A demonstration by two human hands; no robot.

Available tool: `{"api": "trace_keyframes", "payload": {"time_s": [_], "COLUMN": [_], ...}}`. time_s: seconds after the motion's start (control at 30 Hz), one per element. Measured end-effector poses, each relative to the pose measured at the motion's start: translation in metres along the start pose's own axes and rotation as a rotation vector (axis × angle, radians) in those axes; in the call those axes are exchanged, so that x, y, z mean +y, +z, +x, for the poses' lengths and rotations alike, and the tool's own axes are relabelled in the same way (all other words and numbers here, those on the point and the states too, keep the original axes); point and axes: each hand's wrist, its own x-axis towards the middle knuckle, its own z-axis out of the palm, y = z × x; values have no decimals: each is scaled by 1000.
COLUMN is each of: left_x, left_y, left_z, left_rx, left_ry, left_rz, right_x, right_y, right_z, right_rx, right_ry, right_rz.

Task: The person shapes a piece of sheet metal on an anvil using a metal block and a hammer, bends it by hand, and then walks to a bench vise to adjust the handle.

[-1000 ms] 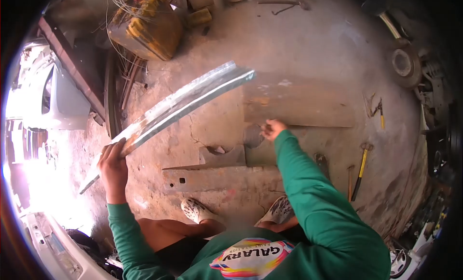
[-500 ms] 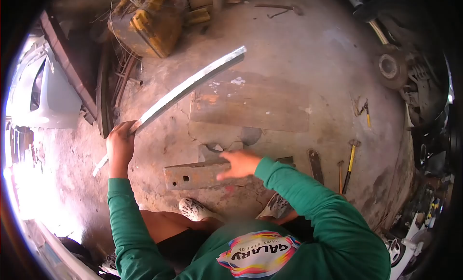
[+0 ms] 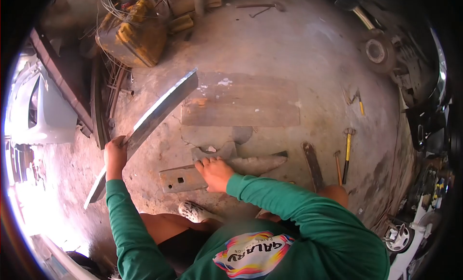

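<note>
My left hand (image 3: 115, 157) grips a long, bright metal angle bar (image 3: 161, 104) near its lower end. The bar slants up and away to the right, off the floor, its grey inner face showing. Low in front of my feet, my right hand (image 3: 216, 175) is closed over the rusty metal bar (image 3: 189, 178), which has a square hole and a round hole at its left end. My palm and fingers hide the bar's middle. Just beyond that hand lies a curved grey scrap of metal (image 3: 226, 149) on the floor.
A flat brown board (image 3: 241, 104) lies ahead. To the right are a dark flat strip (image 3: 313, 165), a yellow-handled hammer (image 3: 347, 154), a thinner hammer (image 3: 338, 166) and pliers (image 3: 360, 104). A yellow container (image 3: 132, 39) stands at upper left, near a white car bumper (image 3: 53, 113).
My right hand has moved left and closed on the rusty bar. The bright bar in my left hand has shifted down and left and rolled, showing more of its grey face.
</note>
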Motion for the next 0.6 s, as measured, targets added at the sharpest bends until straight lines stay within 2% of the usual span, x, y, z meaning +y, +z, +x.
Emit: {"api": "trace_keyframes", "payload": {"time_s": [0.2,0.3,0.43,0.53,0.6], "left_x": [9,4,-8,-23,-30], "left_y": [-11,-15,-12,-5,-3], "left_z": [-9,-7,-10,-11,-12], "left_rx": [-13,-10,3,34,35], "left_ry": [-93,-62,-44,-14,-8], "left_rz": [52,84,3,-36,-46], "right_x": [0,-2,-1,19,59], "right_y": [4,4,-5,-10,-11], "right_z": [-5,-10,-10,-6,-5], "right_rx": [70,98,71,-41,-149], "right_ry": [12,5,5,-37,6], "right_rz": [-48,-37,-45,40,578]}}
